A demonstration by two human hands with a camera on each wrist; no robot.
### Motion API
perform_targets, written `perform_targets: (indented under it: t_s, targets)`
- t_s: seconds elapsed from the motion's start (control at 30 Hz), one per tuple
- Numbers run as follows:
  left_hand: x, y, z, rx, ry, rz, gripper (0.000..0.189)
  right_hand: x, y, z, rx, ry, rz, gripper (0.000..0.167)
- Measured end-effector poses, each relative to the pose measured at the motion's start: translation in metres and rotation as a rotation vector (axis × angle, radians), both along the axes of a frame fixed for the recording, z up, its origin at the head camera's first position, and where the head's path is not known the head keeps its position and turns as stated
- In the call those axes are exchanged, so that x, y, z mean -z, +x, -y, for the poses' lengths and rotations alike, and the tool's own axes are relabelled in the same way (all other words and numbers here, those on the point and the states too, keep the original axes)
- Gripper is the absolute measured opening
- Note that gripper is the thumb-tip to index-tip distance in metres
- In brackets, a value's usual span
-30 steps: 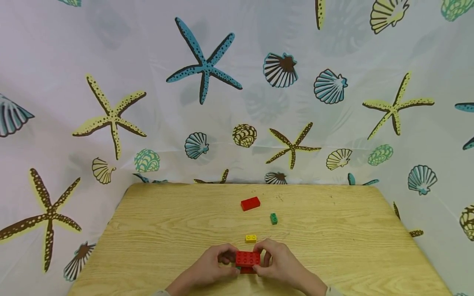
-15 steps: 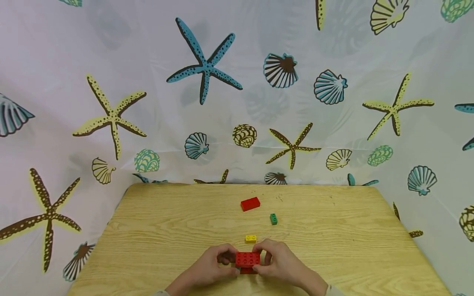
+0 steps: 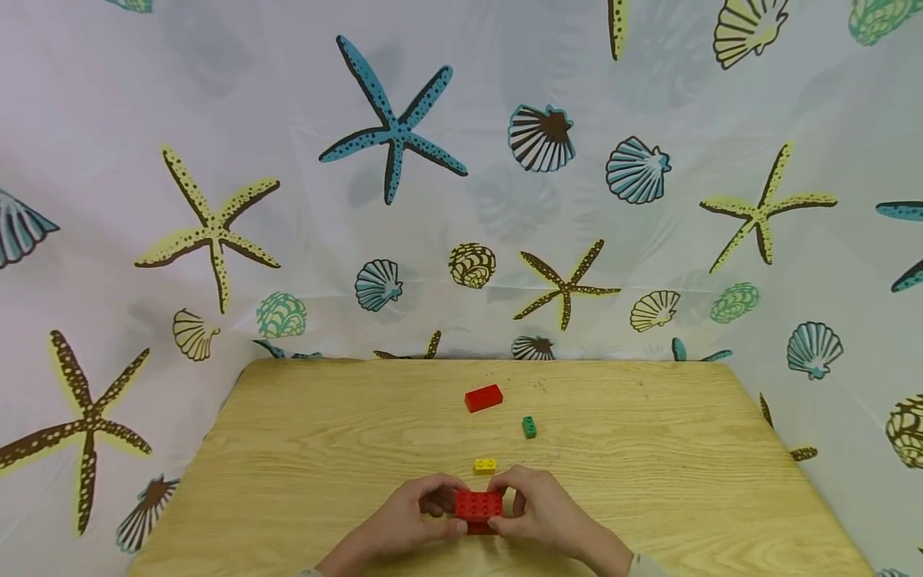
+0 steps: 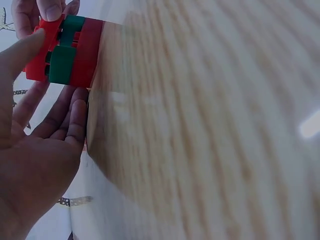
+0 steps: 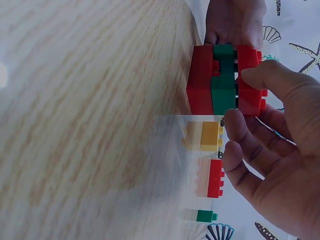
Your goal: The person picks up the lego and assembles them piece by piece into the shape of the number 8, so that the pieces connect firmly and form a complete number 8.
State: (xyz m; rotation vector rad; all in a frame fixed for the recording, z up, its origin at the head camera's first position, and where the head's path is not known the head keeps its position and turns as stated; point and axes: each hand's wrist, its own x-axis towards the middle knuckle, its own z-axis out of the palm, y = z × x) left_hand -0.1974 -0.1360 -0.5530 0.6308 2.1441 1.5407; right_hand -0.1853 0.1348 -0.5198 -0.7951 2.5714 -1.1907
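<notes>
In the head view, a stack of toy building bricks stands near the front of the table between my hands. Its top is a red brick (image 3: 479, 505) with studs up, pinched at the left end by my left hand (image 3: 413, 513) and at the right end by my right hand (image 3: 539, 513). Below it, in the left wrist view, come green bricks (image 4: 61, 65) with a space between them, then a red bottom brick (image 4: 89, 55) on the table. Green studs show in a thin gap under the top brick. My right thumb (image 5: 267, 77) lies against the top brick's side.
Beyond the stack lie a yellow brick (image 3: 485, 466), a small green brick (image 3: 530, 426) and another red brick (image 3: 484, 398). The wooden table (image 3: 324, 433) is bordered by a white curtain (image 3: 447, 208) printed with starfish and shells.
The head view has shifted slightly. Both hands keep their hold on the top red brick with hardly any movement; the green sliver by my left thumb is now covered.
</notes>
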Motion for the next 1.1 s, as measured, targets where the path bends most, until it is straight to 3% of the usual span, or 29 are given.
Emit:
perform_targets:
  t_s: [0.47,1.1]
  targets:
    - [-0.0032,0.0034,-0.0014,-0.019,0.036,-0.062,0.027,0.003,0.0012,-0.001,0.001,-0.032,-0.012,0.025]
    - [-0.0058,0.001,-0.0012,-0.013,0.006,-0.03,0.026,0.0049,0.0018,-0.0009,0.003,-0.031,0.021,0.027]
